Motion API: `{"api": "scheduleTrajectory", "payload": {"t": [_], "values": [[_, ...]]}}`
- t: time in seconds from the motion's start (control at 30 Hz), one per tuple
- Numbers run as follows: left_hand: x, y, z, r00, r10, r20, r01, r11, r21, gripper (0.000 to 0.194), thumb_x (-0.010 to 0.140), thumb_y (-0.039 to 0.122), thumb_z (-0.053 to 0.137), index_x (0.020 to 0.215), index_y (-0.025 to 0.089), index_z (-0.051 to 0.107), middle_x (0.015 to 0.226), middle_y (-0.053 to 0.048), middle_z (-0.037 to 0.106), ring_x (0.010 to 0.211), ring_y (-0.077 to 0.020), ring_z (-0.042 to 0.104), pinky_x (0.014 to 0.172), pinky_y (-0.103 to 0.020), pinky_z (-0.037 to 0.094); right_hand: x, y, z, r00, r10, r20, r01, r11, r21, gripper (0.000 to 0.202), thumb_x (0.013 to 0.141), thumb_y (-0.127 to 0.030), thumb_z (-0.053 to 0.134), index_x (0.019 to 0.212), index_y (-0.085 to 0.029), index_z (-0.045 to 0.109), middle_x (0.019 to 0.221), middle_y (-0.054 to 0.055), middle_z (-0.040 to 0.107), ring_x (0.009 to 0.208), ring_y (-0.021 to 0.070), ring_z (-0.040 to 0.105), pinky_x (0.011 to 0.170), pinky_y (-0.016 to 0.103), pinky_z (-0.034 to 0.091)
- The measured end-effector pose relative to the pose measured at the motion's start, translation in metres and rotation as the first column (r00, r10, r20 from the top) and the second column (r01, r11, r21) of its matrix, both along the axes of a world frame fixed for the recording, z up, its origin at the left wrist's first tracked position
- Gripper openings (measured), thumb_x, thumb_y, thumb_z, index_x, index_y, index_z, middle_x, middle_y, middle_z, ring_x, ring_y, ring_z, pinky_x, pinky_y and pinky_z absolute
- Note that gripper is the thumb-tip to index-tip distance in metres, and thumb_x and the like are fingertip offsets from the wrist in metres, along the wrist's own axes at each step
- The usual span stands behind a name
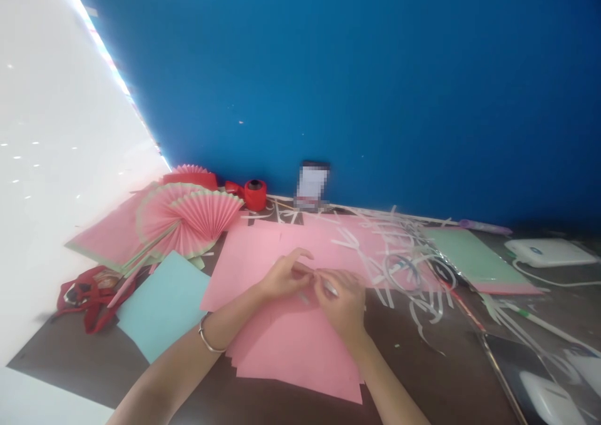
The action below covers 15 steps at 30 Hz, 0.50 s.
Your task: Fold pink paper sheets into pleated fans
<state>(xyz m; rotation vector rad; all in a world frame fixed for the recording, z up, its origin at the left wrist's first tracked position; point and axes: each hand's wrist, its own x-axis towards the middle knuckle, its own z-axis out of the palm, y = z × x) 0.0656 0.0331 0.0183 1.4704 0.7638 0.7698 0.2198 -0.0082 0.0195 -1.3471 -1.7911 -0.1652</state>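
Pink paper sheets lie overlapped on the dark table under both hands. My left hand, with a silver bracelet on its wrist, is raised over the sheets, its thumb and index fingertips closed near the other hand. My right hand is pinched too, its fingertips meeting those of my left hand. Whatever lies between the fingertips is too small to make out. Something small and whitish shows at the fingers of my right hand.
Pink pleated fans with green edges, red tape and a turquoise sheet are at the left. White strips, green sheets, a white device and a dark phone lie right. A blue wall stands behind.
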Motion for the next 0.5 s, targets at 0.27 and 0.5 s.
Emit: {"api": "scheduleTrajectory", "payload": {"t": [0.27, 0.5], "values": [[0.0012, 0.0008, -0.0002, 0.994, 0.041, 0.105, -0.027, 0.991, -0.129, 0.038, 0.076, 0.033, 0.060, 0.106, 0.019, 0.041, 0.094, -0.011, 0.067, 0.066, -0.0186, 0.065, 0.052, -0.027, 0.052, 0.0034, 0.0014, -0.0036, 0.999, 0.025, -0.025, -0.025, 0.999, 0.023, 0.009, 0.077, -0.020, 0.056, 0.075, -0.022, 0.065, 0.074, 0.002, 0.071, 0.070, 0.0175, 0.062, 0.074, 0.035, 0.040], [0.0012, 0.0013, -0.0020, 0.998, 0.050, 0.037, -0.047, 0.996, -0.070, 0.034, 0.076, 0.029, 0.059, 0.105, 0.019, 0.044, 0.090, -0.010, 0.068, 0.067, -0.0190, 0.066, 0.056, -0.027, 0.051, 0.0045, 0.0005, -0.0027, 0.994, 0.015, 0.107, -0.024, 0.996, 0.083, 0.008, 0.077, -0.018, 0.058, 0.075, -0.022, 0.065, 0.074, 0.000, 0.071, 0.069, 0.0167, 0.061, 0.076, 0.036, 0.038]]}}
